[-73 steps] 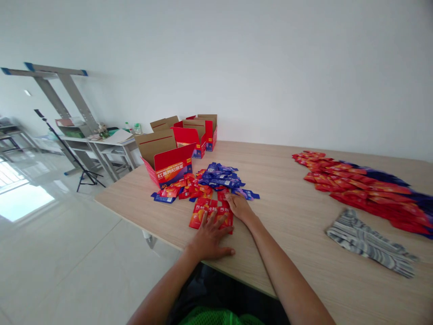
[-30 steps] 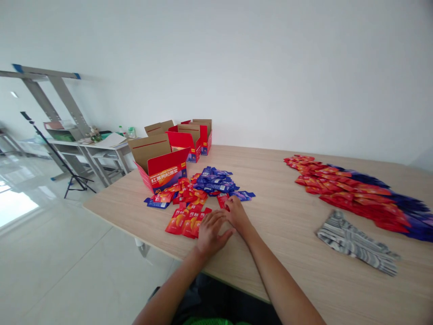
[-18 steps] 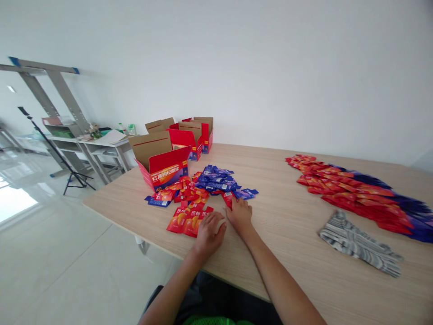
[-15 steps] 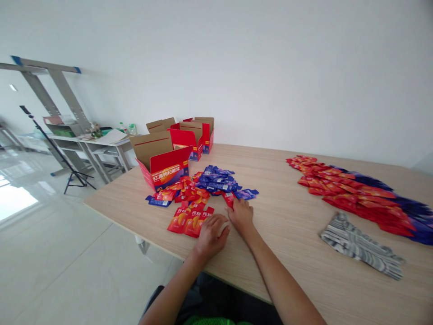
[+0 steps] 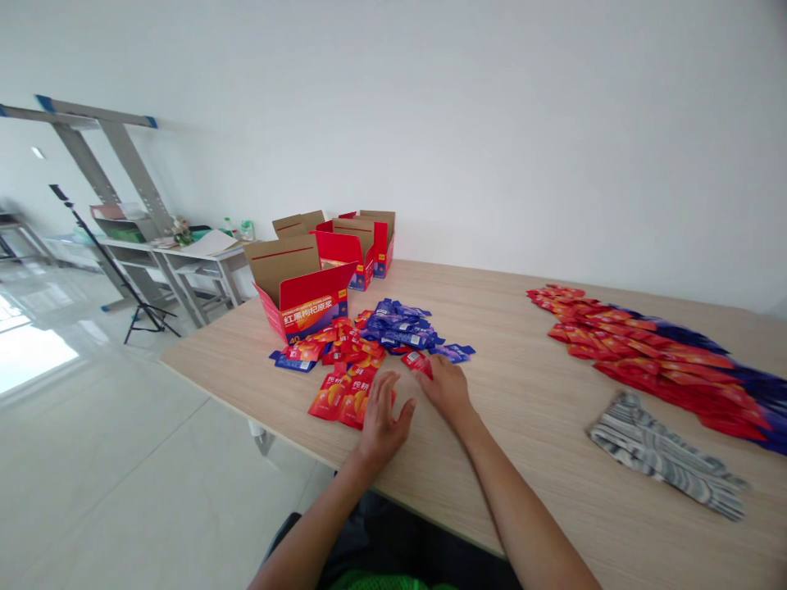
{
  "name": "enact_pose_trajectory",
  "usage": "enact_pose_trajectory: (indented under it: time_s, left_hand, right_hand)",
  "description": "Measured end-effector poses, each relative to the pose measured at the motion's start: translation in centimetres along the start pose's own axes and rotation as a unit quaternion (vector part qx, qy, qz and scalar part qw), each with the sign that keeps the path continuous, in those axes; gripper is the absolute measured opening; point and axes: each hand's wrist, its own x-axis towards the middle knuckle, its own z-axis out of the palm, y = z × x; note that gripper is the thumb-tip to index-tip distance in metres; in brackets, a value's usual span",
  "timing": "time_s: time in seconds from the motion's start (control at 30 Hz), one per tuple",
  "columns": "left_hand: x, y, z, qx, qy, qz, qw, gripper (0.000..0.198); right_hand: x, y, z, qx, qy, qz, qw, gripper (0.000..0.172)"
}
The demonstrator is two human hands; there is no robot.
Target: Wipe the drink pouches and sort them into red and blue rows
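My right hand [image 5: 447, 388] is closed on the end of a red pouch [image 5: 416, 361], which lies at the front of a heap of blue pouches [image 5: 399, 324]. My left hand [image 5: 383, 422] is open, thumb apart from the fingers, at the right end of a row of red pouches [image 5: 332, 395] printed with orange fruit. That hand partly covers the row's right end. Behind the row is a loose pile of red pouches [image 5: 350, 347], beside the blue heap.
An open red carton [image 5: 315, 305] stands left of the piles, with more open cartons [image 5: 362, 259] behind it. Rows of overlapping red and blue pouches [image 5: 664, 360] lie at right, near a striped grey glove [image 5: 664, 455]. The table [image 5: 492, 315] meets a white wall.
My left hand's fingers have lifted and spread. My right hand has shifted the red pouch slightly left, and it lies more sideways. The whole view has swung slightly.
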Motion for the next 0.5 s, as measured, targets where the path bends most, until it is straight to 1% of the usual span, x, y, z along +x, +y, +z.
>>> enact_pose_trajectory:
  time_s: [0.07, 0.2, 0.27, 0.37, 0.5]
  left_hand:
    - [0.0, 0.1, -0.1, -0.005, -0.013, 0.012, 1.000, 0.044]
    - [0.1, 0.2, -0.3, -0.004, -0.019, 0.019, 1.000, 0.046]
    - [0.0, 0.2, -0.2, -0.007, -0.015, 0.017, 1.000, 0.049]
    - [-0.1, 0.2, 0.0, -0.015, -0.001, 0.001, 1.000, 0.055]
    - [-0.2, 0.4, 0.0, -0.039, 0.016, -0.063, 0.997, 0.069]
  right_hand:
    - [-0.1, -0.4, 0.7, 0.012, -0.001, 0.005, 1.000, 0.047]
    - [0.0, -0.4, 1.5, 0.058, -0.011, 0.003, 0.998, 0.033]
    - [0.2, 0.2, 1.3, 0.083, -0.004, 0.003, 0.997, 0.034]
    - [0.8, 1.4, 0.4, 0.143, 0.002, -0.003, 0.990, 0.033]
    - [1.3, 2.6, -0.9, 0.248, -0.029, -0.057, 0.967, 0.029]
